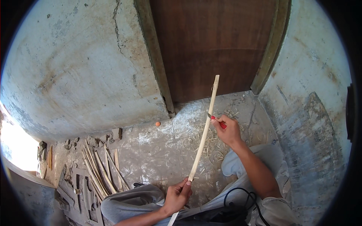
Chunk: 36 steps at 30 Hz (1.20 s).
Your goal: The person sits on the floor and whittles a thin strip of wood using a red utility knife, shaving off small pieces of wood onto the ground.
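A long, pale wooden strip slants up and away from my lap toward the brown door. My left hand is closed round its lower part, and the strip's near end runs on below that hand. In my right hand is a small knife with a red handle, gripped in closed fingers. Its short blade meets the strip's right side, above the middle of its length. Part of the handle is hidden by my fingers.
Curled wood shavings litter the dusty floor beneath the strip. Several wooden strips lean at the left beside a dirty grey slotted panel. A small orange ball lies near the wall. Ahead stands a brown door; a black cable loops over my lap.
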Tool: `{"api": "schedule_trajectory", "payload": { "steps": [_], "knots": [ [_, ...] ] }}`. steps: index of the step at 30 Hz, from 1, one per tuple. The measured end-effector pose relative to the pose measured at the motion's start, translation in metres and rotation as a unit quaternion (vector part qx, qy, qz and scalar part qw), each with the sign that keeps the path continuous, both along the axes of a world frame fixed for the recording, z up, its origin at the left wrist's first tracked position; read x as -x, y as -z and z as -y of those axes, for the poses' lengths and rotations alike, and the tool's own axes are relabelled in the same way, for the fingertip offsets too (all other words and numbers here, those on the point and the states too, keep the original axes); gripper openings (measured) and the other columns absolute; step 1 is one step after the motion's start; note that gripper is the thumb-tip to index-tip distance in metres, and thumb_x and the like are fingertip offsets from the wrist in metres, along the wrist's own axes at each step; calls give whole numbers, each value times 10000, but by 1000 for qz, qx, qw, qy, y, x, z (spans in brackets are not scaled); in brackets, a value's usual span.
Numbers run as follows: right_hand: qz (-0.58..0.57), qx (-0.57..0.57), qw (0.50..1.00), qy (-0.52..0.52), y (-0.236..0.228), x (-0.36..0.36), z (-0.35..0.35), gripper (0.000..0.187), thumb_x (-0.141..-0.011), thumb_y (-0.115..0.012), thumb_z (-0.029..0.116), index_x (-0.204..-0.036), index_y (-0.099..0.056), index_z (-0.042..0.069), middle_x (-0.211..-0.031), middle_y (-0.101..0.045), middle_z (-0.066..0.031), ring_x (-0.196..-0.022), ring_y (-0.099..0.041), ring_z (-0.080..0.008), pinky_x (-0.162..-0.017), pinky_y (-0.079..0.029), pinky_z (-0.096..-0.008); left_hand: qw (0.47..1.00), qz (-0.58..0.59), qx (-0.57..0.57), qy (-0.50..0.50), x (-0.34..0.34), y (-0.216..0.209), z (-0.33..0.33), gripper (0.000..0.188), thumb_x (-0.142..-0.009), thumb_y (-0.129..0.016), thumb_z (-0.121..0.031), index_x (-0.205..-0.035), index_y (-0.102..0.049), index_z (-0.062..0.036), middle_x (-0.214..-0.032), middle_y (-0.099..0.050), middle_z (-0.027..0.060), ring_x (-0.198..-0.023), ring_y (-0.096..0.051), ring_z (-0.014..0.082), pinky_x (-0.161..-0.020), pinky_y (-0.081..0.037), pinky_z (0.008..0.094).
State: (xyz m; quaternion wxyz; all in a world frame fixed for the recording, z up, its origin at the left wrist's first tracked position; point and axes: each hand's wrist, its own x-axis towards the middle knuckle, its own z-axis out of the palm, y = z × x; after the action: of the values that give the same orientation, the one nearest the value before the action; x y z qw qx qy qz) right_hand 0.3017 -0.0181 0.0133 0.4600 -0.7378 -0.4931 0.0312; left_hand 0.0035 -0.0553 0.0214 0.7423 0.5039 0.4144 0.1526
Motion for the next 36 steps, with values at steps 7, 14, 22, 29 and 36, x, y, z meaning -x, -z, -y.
{"api": "schedule_trajectory", "payload": {
  "steps": [7, 14, 22, 29, 36],
  "knots": [
    [12, -66, 997, 22, -14, -2, 7, 247, -897, -710, 218, -809, -614, 8, -762, -695, -165, -658, -670, -273, -600, -507, -350, 998, 9, -51, 34, 3, -3, -13, 327, -1046, -500, -223, -1248, -610, 9, -632, -459, -45, -513, -374, 19, -457, -317, 205],
    [63, -71, 995, 38, -19, -7, 4, 255, -894, -699, 259, -810, -614, 34, -816, -710, -155, -741, -692, -359, -621, -528, -422, 999, 1, -25, 34, 6, -12, -13, 313, -1053, -479, -223, -1196, -622, 16, -615, -465, -26, -485, -376, 26, -433, -315, 211],
    [80, -73, 992, 66, -22, -17, 5, 237, -883, -707, 258, -814, -627, 46, -830, -714, -145, -737, -692, -352, -619, -528, -432, 998, -12, -47, 49, 6, -16, -13, 307, -1058, -464, -213, -1198, -617, 14, -595, -442, -21, -449, -345, 39, -419, -300, 215],
    [93, -23, 993, 72, -23, -22, 5, 227, -870, -718, 272, -828, -640, 62, -757, -691, -141, -700, -682, -355, -579, -504, -445, 998, -14, 4, 64, 9, -14, -19, 310, -1055, -480, -243, -1159, -639, 2, -612, -469, -41, -505, -391, 19, -465, -339, 204],
    [86, -12, 994, 62, -21, -22, 3, 213, -864, -719, 261, -839, -638, 65, -735, -678, -136, -682, -670, -366, -569, -492, -461, 999, -9, 6, 51, 10, -20, -15, 300, -1058, -471, -238, -1119, -642, 0, -611, -468, -44, -497, -384, 16, -461, -334, 203]
  ]
}}
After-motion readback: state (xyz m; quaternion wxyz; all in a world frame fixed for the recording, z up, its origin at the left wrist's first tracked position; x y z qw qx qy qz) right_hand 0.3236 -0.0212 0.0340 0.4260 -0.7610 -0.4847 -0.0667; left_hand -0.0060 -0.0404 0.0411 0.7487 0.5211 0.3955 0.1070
